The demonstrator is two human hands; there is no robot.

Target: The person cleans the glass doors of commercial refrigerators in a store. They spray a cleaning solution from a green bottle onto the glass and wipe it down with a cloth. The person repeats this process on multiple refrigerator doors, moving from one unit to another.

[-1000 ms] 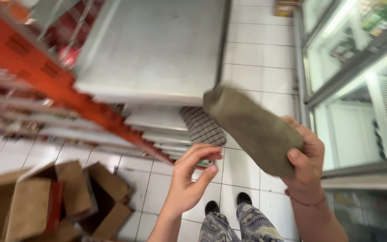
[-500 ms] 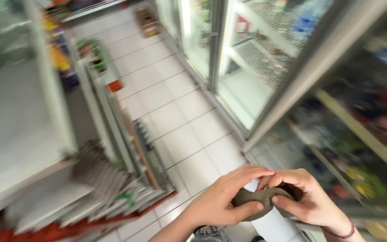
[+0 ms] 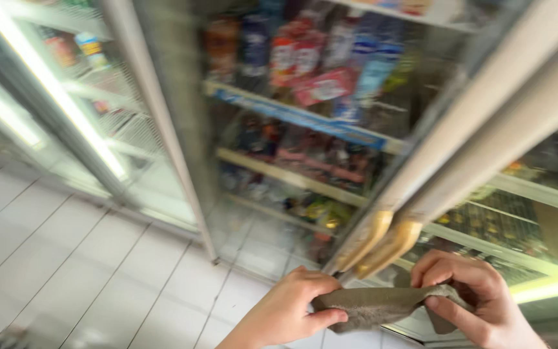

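A grey-brown cloth [image 3: 378, 304] is stretched between both my hands at the bottom of the view. My left hand [image 3: 290, 309] pinches its left end. My right hand [image 3: 473, 297] grips its right end, fingers curled over the fabric. Both hands are just in front of the glass doors of a shop cooler [image 3: 305, 123], close below two yellowish door handles [image 3: 382, 242].
Behind the glass, shelves [image 3: 305, 119] hold several colourful packets and bottles, blurred. A second cooler door with a bright light strip [image 3: 53, 90] stands to the left. White floor tiles [image 3: 66, 271] fill the lower left.
The view has swung from the aisle and grey shelving round to the cooler doors. The cloth went from my right hand alone to being held and stretched out by both hands.
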